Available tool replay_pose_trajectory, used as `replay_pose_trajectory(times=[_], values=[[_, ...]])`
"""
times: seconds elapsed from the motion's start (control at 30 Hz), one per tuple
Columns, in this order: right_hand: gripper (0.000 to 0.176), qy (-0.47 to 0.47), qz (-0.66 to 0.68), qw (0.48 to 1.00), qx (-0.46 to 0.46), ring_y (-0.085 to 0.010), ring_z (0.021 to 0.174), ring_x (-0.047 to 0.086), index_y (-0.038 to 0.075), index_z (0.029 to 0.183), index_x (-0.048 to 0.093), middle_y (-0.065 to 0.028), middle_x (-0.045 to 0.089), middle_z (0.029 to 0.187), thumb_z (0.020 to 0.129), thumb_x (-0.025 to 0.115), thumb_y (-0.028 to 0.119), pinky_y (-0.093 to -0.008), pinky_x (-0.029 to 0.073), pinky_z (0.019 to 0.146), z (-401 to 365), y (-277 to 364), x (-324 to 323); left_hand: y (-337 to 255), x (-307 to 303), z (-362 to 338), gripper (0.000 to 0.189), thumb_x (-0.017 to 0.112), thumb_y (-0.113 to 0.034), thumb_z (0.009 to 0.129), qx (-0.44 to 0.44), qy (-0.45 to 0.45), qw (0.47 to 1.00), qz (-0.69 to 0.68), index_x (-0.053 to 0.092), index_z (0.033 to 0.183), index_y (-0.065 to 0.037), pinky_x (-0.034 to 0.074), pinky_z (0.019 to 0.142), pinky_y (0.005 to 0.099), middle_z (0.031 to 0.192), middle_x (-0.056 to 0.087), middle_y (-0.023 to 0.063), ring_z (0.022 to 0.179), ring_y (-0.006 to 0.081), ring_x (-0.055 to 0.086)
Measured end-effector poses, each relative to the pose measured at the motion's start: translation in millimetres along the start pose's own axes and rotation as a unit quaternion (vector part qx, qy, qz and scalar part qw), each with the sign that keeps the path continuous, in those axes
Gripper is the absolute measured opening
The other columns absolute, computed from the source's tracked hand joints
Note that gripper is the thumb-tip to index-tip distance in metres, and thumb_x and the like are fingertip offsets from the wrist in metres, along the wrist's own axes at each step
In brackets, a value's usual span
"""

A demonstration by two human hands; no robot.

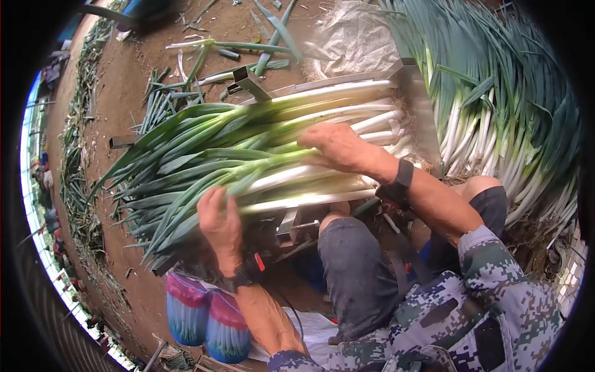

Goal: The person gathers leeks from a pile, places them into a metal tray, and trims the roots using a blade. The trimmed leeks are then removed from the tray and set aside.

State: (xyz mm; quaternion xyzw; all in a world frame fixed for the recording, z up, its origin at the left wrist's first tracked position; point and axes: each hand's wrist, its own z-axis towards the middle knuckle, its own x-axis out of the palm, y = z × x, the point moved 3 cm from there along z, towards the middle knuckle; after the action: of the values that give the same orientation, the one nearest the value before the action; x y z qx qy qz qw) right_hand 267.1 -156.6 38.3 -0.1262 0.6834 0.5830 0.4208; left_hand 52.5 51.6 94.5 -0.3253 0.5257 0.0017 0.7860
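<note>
A thick layer of long green onions (273,155) lies across a metal rack (251,84), with white root ends to the right and green leaves to the left. My right hand (341,147) rests on the white stalks near the middle of the pile, its fingers curled; what they hold, if anything, is hidden. At the near edge of the pile, my left hand (220,220) is beside the green leaves, somewhat blurred, with thumb and fingers apart and nothing visible between them. Both wrists wear dark bands.
A large heap of green onions (477,105) lies at the right. Blue and pink bundles (226,325) stand below my left arm. Loose leaves (266,46) and a pale woven sack (359,40) lie beyond the rack. My knees are close to its near side.
</note>
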Motion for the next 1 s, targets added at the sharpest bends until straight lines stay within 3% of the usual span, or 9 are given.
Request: replay_pose_trajectory(times=[0.17,0.3,0.43,0.53,0.63,0.73,0.83,0.9,1.0], values=[[0.022,-0.007,-0.163,0.986,-0.043,-0.0305,0.092,0.06,0.011,0.102,0.064,-0.0099,0.061,0.098,0.088,0.069,0.027,-0.0438,0.05,0.078,-19.0,23.0,44.0,-16.3,13.8,-61.8,0.019,0.071,0.001,0.085,-0.021,-0.048,0.998,0.033,0.07,0.103,-0.003,0.051,0.092,0.0406,0.105,0.069,0.0127,0.1,0.0313,0.065],[0.014,-0.055,-0.046,0.997,-0.038,-0.0299,0.089,0.059,0.009,0.093,0.065,-0.01,0.062,0.093,0.085,0.071,0.019,-0.0435,0.049,0.079,-25.6,11.4,15.9,-11.8,18.4,-66.8,0.038,0.072,-0.002,0.08,-0.026,-0.054,0.991,0.116,0.066,0.118,-0.005,0.045,0.103,0.0449,0.125,0.062,0.0149,0.118,0.0349,0.057],[0.011,-0.053,-0.176,0.981,0.056,-0.0301,0.093,0.062,0.012,0.093,0.069,-0.0089,0.062,0.094,0.085,0.071,0.02,-0.0443,0.051,0.081,-68.6,-38.7,-53.3,-0.1,15.1,-49.7,0.049,0.072,-0.004,0.077,0.004,-0.018,0.987,0.161,0.063,0.125,-0.007,0.039,0.109,0.0467,0.134,0.056,0.0155,0.126,0.0356,0.052],[0.016,0.061,-0.209,0.947,0.237,-0.0307,0.095,0.062,0.012,0.098,0.07,-0.0094,0.064,0.097,0.084,0.072,0.021,-0.0429,0.05,0.084,-99.5,-88.5,-48.1,-2.6,21.7,-36.8,0.051,0.072,-0.005,0.075,0.061,-0.01,0.986,0.157,0.061,0.125,-0.006,0.039,0.106,0.0536,0.129,0.056,0.0166,0.123,0.0383,0.051],[0.022,-0.053,-0.225,0.967,0.11,-0.0314,0.097,0.063,0.012,0.102,0.069,-0.0101,0.065,0.099,0.085,0.072,0.024,-0.0428,0.051,0.086,-99.6,-74.0,-35.6,-3.6,27.0,-31.6,0.05,0.074,-0.007,0.077,0.052,0.017,0.985,0.163,0.063,0.126,-0.008,0.035,0.112,0.0509,0.135,0.055,0.0129,0.128,0.0355,0.05],[0.024,-0.097,-0.125,0.982,0.099,-0.0334,0.095,0.064,0.009,0.105,0.067,-0.0119,0.066,0.096,0.085,0.073,0.021,-0.0443,0.052,0.08,-77.1,-17.4,-23.9,-6.2,30.4,-24.6,0.051,0.076,-0.008,0.077,0.04,0.036,0.986,0.158,0.064,0.126,-0.011,0.033,0.113,0.0522,0.133,0.056,0.012,0.127,0.0348,0.05],[0.034,0.064,-0.086,0.992,0.071,-0.0326,0.093,0.063,0.009,0.105,0.063,-0.0119,0.063,0.095,0.082,0.078,0.029,-0.0439,0.052,0.076,-81.7,28.4,12.4,-5.5,35.0,-20.5,0.052,0.078,-0.008,0.075,0.036,0.036,0.987,0.15,0.065,0.125,-0.012,0.033,0.113,0.0521,0.131,0.057,0.0121,0.127,0.0347,0.051],[0.029,0.032,-0.125,0.992,-0.012,-0.0285,0.091,0.061,0.009,0.104,0.063,-0.009,0.061,0.099,0.081,0.075,0.025,-0.0418,0.05,0.078,-91.9,39.2,36.5,-3.2,35.0,-18.8,0.052,0.078,-0.008,0.075,0.042,0.042,0.988,0.145,0.065,0.125,-0.012,0.033,0.113,0.0519,0.131,0.057,0.0122,0.126,0.0345,0.051],[0.021,-0.009,-0.12,0.993,0.01,-0.028,0.089,0.061,0.01,0.1,0.064,-0.0079,0.061,0.093,0.082,0.071,0.019,-0.0417,0.049,0.077,-90.8,28.3,41.6,-2.9,32.6,-15.4,0.05,0.079,-0.007,0.074,0.035,0.046,0.989,0.136,0.066,0.123,-0.01,0.034,0.113,0.0504,0.131,0.058,0.0132,0.126,0.0342,0.052]])
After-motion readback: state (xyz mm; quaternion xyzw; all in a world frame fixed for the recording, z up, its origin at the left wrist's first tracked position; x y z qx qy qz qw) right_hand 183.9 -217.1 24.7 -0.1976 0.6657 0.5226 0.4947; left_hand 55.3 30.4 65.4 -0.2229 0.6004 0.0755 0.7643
